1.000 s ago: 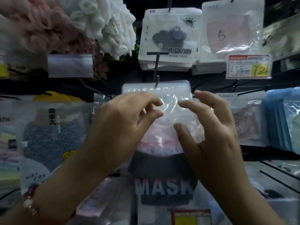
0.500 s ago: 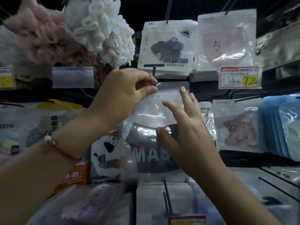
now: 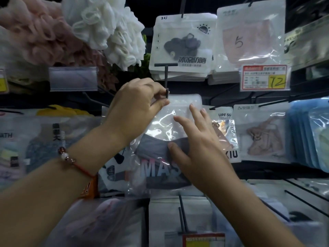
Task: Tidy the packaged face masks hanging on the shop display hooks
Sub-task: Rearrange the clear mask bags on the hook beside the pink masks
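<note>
A clear packet with a grey mask and the word MASK (image 3: 160,132) hangs in the middle of the display. My left hand (image 3: 135,106) pinches the packet's white top edge right at the tip of a dark metal hook (image 3: 167,90). My right hand (image 3: 197,148) lies over the packet's right side, fingers spread and straight on the film, thumb pressed on the grey mask. More packaged masks hang around: a black mask pack (image 3: 181,47) above, a pink one marked 5 (image 3: 249,40), a UPF 50 pack (image 3: 224,122) and a pink mask pack (image 3: 261,132) to the right.
Pink and white fluffy items (image 3: 99,31) hang top left. A price tag marked 72 (image 3: 265,77) sits upper right. Blue packs (image 3: 309,134) hang at the far right. Bare hooks (image 3: 183,216) jut out below, over more packets. Towel packs (image 3: 41,141) fill the left.
My left hand has carried the packet's top edge up to the hook tip. My right hand stayed flat on the packet's front. The view has shifted slightly.
</note>
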{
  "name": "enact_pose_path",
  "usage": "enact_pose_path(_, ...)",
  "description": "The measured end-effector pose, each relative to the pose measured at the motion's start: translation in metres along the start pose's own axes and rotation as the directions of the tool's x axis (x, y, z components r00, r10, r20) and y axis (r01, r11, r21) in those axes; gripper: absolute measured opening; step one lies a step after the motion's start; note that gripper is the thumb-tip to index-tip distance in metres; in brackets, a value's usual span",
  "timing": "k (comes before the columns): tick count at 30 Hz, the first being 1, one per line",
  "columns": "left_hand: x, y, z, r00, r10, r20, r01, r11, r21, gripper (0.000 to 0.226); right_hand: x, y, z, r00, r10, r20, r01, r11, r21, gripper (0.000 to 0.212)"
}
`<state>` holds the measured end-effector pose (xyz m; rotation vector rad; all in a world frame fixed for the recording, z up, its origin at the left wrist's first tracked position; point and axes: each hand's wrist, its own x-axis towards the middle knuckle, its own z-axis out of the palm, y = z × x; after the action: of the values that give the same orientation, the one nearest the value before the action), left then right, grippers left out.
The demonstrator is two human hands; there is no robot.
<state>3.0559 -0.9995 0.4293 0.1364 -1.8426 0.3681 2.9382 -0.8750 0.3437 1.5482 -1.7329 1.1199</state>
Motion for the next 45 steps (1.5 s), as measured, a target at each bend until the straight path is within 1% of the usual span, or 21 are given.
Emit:
enact_pose_path(4, -0.004, 0.0, 0.004, 1.0, 0.023, 0.002, -0.023, 0.986, 0.164, 0.022, 0.004, 0.001, 0.003, 1.0, 0.024, 0.018, -0.023, 0.999, -0.026, 0.06)
enact_pose_path(7, -0.02, 0.002, 0.001, 0.998, -0.011, 0.059, -0.006, 0.959, 0.283, 0.034, -0.001, -0.002, 0.003, 0.999, 0.023, 0.04, -0.021, 0.999, -0.043, 0.063)
enact_pose_path(9, -0.048, 0.01, -0.004, 0.995, -0.048, 0.088, 0.018, 0.95, 0.312, 0.042, -0.017, -0.005, 0.006, 0.999, 0.011, 0.04, -0.009, 0.998, -0.055, 0.064)
enact_pose_path(10, -0.069, 0.015, -0.009, 0.992, -0.082, 0.096, 0.05, 0.954, 0.296, 0.045, -0.029, -0.009, 0.01, 0.999, 0.003, 0.039, 0.0, 0.998, -0.058, 0.062)
enact_pose_path(12, -0.125, 0.031, -0.021, 0.967, -0.219, 0.127, 0.187, 0.956, 0.227, 0.052, -0.063, -0.017, 0.023, 0.999, -0.03, 0.012, 0.031, 0.999, -0.029, 0.057)
enact_pose_path(14, -0.186, 0.049, -0.038, 0.905, -0.39, 0.171, 0.367, 0.918, 0.151, 0.052, -0.105, -0.028, 0.038, 0.999, -0.037, -0.012, 0.038, 0.997, 0.073, 0.055)
enact_pose_path(15, -0.212, 0.056, -0.046, 0.873, -0.451, 0.187, 0.434, 0.892, 0.127, 0.05, -0.125, -0.035, 0.047, 0.999, -0.04, -0.015, 0.042, 0.991, 0.123, 0.052)
enact_pose_path(16, -0.234, 0.062, -0.054, 0.844, -0.492, 0.211, 0.477, 0.87, 0.123, 0.047, -0.144, -0.04, 0.054, 0.999, -0.042, 0.001, 0.042, 0.986, 0.164, 0.048)
enact_pose_path(17, -0.252, 0.067, -0.06, 0.827, -0.505, 0.247, 0.487, 0.863, 0.136, 0.045, -0.16, -0.046, 0.06, 0.998, -0.049, 0.032, 0.042, 0.981, 0.188, 0.045)
enact_pose_path(19, -0.274, 0.068, -0.071, 0.819, -0.477, 0.32, 0.45, 0.879, 0.157, 0.042, -0.18, -0.051, 0.07, 0.993, -0.059, 0.102, 0.038, 0.98, 0.195, 0.042)
enact_pose_path(22, -0.288, 0.056, -0.092, 0.788, -0.505, 0.353, 0.469, 0.863, 0.189, 0.041, -0.188, -0.056, 0.081, 0.982, 0.003, 0.19, -0.036, 0.985, 0.17, 0.044)
enact_pose_path(25, -0.29, 0.036, -0.104, 0.766, -0.541, 0.347, 0.496, 0.841, 0.218, 0.043, -0.184, -0.066, 0.09, 0.97, 0.072, 0.233, -0.109, 0.982, 0.153, 0.045)
enact_pose_path(28, -0.289, 0.014, -0.105, 0.766, -0.521, 0.376, 0.48, 0.853, 0.206, 0.043, -0.178, -0.082, 0.099, 0.96, 0.117, 0.253, -0.16, 0.975, 0.155, 0.046)
enact_pose_path(31, -0.286, -0.011, -0.106, 0.769, -0.492, 0.408, 0.464, 0.869, 0.173, 0.045, -0.172, -0.092, 0.108, 0.944, 0.176, 0.28, -0.237, 0.951, 0.198, 0.047)
enact_pose_path(34, -0.284, -0.029, -0.102, 0.779, -0.421, 0.465, 0.422, 0.9, 0.107, 0.043, -0.167, -0.099, 0.115, 0.931, 0.27, 0.246, -0.332, 0.906, 0.264, 0.049)
enact_pose_path(37, -0.282, -0.043, -0.096, 0.762, -0.399, 0.511, 0.426, 0.902, 0.069, 0.038, -0.164, -0.103, 0.123, 0.933, 0.313, 0.178, -0.354, 0.89, 0.287, 0.044)
enact_pose_path(41, -0.28, -0.054, -0.089, 0.781, -0.363, 0.508, 0.421, 0.907, 0.0, 0.031, -0.161, -0.103, 0.131, 0.936, 0.337, 0.1, -0.351, 0.903, 0.249, 0.035)
enact_pose_path(45, -0.286, -0.057, -0.087, 0.807, -0.365, 0.465, 0.459, 0.883, -0.103, 0.033, -0.159, -0.105, 0.134, 0.936, 0.345, 0.07, -0.351, 0.898, 0.266, 0.032)
